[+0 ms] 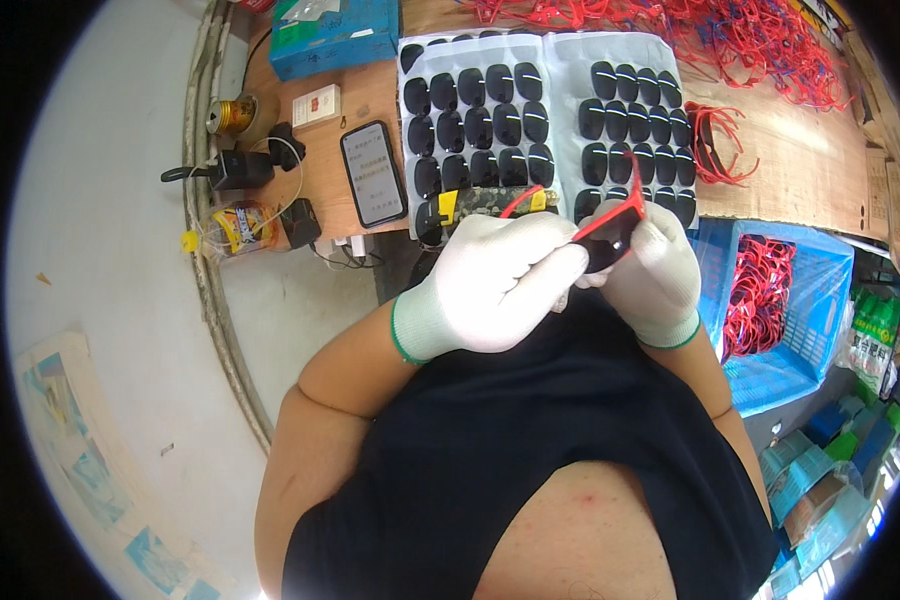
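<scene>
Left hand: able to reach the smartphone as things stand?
Probably, but not freely: the smartphone lies uncovered, forward and left, with nothing apparent blocking it. However, the left hand has its grip on the red sunglasses frame.

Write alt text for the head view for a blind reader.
Gloved left hand and right hand hold red-framed dark glasses. Beyond, dark lenses lie in rows on white paper; a blue crate of red eyewear parts stands at right.

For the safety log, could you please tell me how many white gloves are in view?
2: one glove on the left hand, another on the right hand, both at the red glasses frame.
</scene>
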`<control>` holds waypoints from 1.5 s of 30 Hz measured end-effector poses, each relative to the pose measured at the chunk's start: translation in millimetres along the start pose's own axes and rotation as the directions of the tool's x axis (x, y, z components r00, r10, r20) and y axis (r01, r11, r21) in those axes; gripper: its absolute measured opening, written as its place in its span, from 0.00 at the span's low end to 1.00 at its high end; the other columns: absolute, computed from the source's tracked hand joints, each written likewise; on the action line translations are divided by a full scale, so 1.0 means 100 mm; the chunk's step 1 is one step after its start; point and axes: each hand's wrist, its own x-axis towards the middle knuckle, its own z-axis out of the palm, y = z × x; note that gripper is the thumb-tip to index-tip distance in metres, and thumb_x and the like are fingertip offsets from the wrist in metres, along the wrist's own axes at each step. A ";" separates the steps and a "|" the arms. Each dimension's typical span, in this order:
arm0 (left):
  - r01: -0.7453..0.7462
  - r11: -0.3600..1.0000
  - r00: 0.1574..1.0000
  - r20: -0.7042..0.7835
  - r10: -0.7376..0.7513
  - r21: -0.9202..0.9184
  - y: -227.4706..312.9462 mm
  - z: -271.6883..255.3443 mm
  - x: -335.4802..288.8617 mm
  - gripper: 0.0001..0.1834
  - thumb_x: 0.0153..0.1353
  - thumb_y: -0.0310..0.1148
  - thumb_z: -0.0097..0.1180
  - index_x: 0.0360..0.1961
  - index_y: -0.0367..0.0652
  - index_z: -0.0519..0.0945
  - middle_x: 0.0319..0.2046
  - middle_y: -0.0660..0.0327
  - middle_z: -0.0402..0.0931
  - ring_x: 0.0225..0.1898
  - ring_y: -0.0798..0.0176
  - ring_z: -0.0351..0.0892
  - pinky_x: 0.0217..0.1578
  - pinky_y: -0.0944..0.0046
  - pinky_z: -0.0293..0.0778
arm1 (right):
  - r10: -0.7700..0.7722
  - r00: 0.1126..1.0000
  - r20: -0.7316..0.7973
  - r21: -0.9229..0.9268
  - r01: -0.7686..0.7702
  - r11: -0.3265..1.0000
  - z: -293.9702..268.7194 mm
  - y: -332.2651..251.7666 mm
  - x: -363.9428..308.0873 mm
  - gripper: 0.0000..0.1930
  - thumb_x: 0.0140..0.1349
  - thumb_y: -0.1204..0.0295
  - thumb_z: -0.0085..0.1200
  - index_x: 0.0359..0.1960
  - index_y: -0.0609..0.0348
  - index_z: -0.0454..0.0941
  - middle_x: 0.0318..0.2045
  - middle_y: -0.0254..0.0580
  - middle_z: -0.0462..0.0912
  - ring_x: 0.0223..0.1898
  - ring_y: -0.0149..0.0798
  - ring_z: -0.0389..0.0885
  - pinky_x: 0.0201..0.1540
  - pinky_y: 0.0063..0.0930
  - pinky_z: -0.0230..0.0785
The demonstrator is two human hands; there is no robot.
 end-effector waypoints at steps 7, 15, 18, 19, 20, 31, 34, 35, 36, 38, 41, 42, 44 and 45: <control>-0.300 0.840 0.943 0.008 0.332 0.452 -0.12 0.04 -0.06 0.04 0.56 0.19 0.56 0.30 0.36 0.81 0.17 0.60 0.72 0.14 0.59 0.73 0.16 0.63 0.69 | 0.100 0.992 -0.078 -0.148 -0.110 0.983 0.06 -0.07 0.04 0.14 0.66 0.66 0.55 0.41 0.68 0.80 0.33 0.42 0.83 0.29 0.29 0.79 0.38 0.24 0.74; -0.044 0.994 0.991 0.128 0.030 0.102 -0.07 -0.02 -0.06 0.08 0.69 0.27 0.50 0.43 0.34 0.79 0.23 0.61 0.79 0.22 0.64 0.81 0.26 0.66 0.77 | 0.003 1.000 -0.014 -0.073 -0.004 0.997 0.01 -0.04 -0.02 0.16 0.66 0.65 0.54 0.41 0.71 0.79 0.33 0.46 0.84 0.30 0.32 0.81 0.36 0.24 0.74; 0.061 0.998 0.983 0.173 -0.062 0.012 0.00 -0.08 -0.04 0.11 0.72 0.31 0.48 0.42 0.33 0.79 0.23 0.60 0.79 0.22 0.65 0.80 0.27 0.67 0.76 | -0.038 0.999 -0.021 -0.083 0.036 0.996 0.03 -0.03 -0.05 0.17 0.66 0.65 0.54 0.41 0.71 0.79 0.34 0.48 0.84 0.31 0.32 0.81 0.36 0.24 0.75; 0.071 0.997 0.980 0.187 -0.072 0.012 0.01 -0.10 -0.02 0.11 0.72 0.31 0.48 0.42 0.33 0.79 0.23 0.60 0.79 0.22 0.66 0.80 0.27 0.67 0.76 | -0.051 0.998 -0.025 -0.089 0.049 0.995 0.03 -0.02 -0.06 0.17 0.66 0.65 0.54 0.42 0.72 0.79 0.34 0.48 0.84 0.31 0.33 0.81 0.37 0.25 0.75; 0.081 0.997 0.976 0.201 -0.081 0.011 0.02 -0.11 -0.01 0.11 0.72 0.31 0.48 0.42 0.33 0.79 0.23 0.60 0.79 0.22 0.66 0.80 0.27 0.67 0.76 | -0.073 0.997 -0.030 -0.072 0.071 0.995 0.02 0.00 -0.07 0.16 0.65 0.65 0.55 0.42 0.72 0.79 0.35 0.48 0.84 0.32 0.32 0.81 0.37 0.25 0.74; 0.046 0.991 0.993 0.106 -0.060 0.125 0.01 -0.05 0.00 0.13 0.72 0.35 0.54 0.47 0.36 0.74 0.32 0.57 0.79 0.26 0.63 0.80 0.32 0.65 0.75 | -0.079 0.990 -0.115 -0.444 0.019 0.896 0.23 -0.21 -0.09 0.09 0.64 0.72 0.58 0.41 0.67 0.80 0.33 0.38 0.83 0.35 0.26 0.78 0.41 0.22 0.70; -0.012 0.993 0.999 -0.037 0.017 0.116 0.03 0.07 0.02 0.12 0.70 0.31 0.54 0.50 0.35 0.74 0.31 0.56 0.79 0.28 0.61 0.82 0.33 0.64 0.76 | -0.093 0.986 -0.138 -0.462 0.019 0.887 0.25 -0.20 -0.11 0.08 0.65 0.72 0.57 0.38 0.67 0.79 0.31 0.37 0.82 0.34 0.25 0.78 0.40 0.21 0.70; -0.016 0.990 0.999 -0.025 0.020 0.140 0.04 0.07 0.03 0.12 0.69 0.29 0.54 0.51 0.35 0.74 0.31 0.55 0.80 0.28 0.59 0.83 0.33 0.63 0.77 | -0.103 0.984 -0.145 -0.464 0.024 0.886 0.24 -0.19 -0.11 0.08 0.66 0.71 0.57 0.38 0.66 0.79 0.31 0.36 0.82 0.34 0.25 0.77 0.40 0.21 0.70; -0.020 0.986 1.000 -0.010 0.022 0.163 0.07 0.06 0.05 0.13 0.68 0.27 0.54 0.52 0.34 0.74 0.30 0.55 0.80 0.28 0.58 0.84 0.32 0.63 0.77 | -0.102 0.985 -0.136 -0.466 0.027 0.884 0.23 -0.18 -0.12 0.08 0.66 0.71 0.57 0.37 0.66 0.79 0.30 0.36 0.82 0.34 0.25 0.77 0.40 0.21 0.70; -0.033 0.967 0.999 -0.003 0.035 0.253 0.08 0.07 0.06 0.14 0.66 0.24 0.53 0.52 0.33 0.74 0.29 0.55 0.80 0.28 0.56 0.84 0.31 0.62 0.78 | -0.099 0.988 -0.118 -0.471 0.032 0.882 0.20 -0.17 -0.11 0.08 0.66 0.71 0.56 0.35 0.65 0.78 0.29 0.36 0.82 0.32 0.25 0.77 0.39 0.21 0.70; -0.077 0.902 0.995 -0.030 0.099 0.425 0.06 0.19 -0.01 0.17 0.61 0.18 0.53 0.52 0.30 0.74 0.26 0.56 0.81 0.24 0.54 0.84 0.26 0.62 0.78 | -0.015 0.996 -0.092 -0.366 -0.020 0.931 0.11 -0.10 -0.12 0.09 0.67 0.70 0.54 0.35 0.65 0.79 0.28 0.36 0.81 0.31 0.25 0.76 0.38 0.21 0.70; -0.090 0.890 0.993 -0.022 0.112 0.447 0.08 0.21 -0.02 0.17 0.60 0.18 0.54 0.52 0.30 0.74 0.25 0.57 0.81 0.23 0.56 0.84 0.25 0.62 0.78 | -0.009 0.997 -0.071 -0.347 -0.016 0.938 0.08 -0.08 -0.13 0.09 0.67 0.70 0.53 0.34 0.64 0.79 0.28 0.36 0.81 0.30 0.25 0.76 0.36 0.22 0.69; -0.129 0.868 0.988 -0.011 0.153 0.480 0.09 0.22 -0.01 0.16 0.60 0.18 0.54 0.51 0.30 0.75 0.24 0.59 0.81 0.23 0.57 0.84 0.25 0.63 0.78 | -0.002 0.998 -0.057 -0.308 -0.016 0.951 0.11 -0.10 -0.12 0.09 0.67 0.70 0.53 0.34 0.65 0.79 0.27 0.35 0.81 0.30 0.25 0.76 0.36 0.21 0.69; -0.128 0.864 0.989 -0.002 0.147 0.487 0.09 0.21 0.00 0.16 0.60 0.18 0.54 0.51 0.30 0.75 0.24 0.59 0.81 0.22 0.57 0.84 0.25 0.63 0.78 | 0.000 0.999 -0.048 -0.318 -0.015 0.948 0.09 -0.09 -0.11 0.09 0.67 0.70 0.53 0.34 0.64 0.79 0.27 0.35 0.81 0.30 0.24 0.76 0.35 0.21 0.69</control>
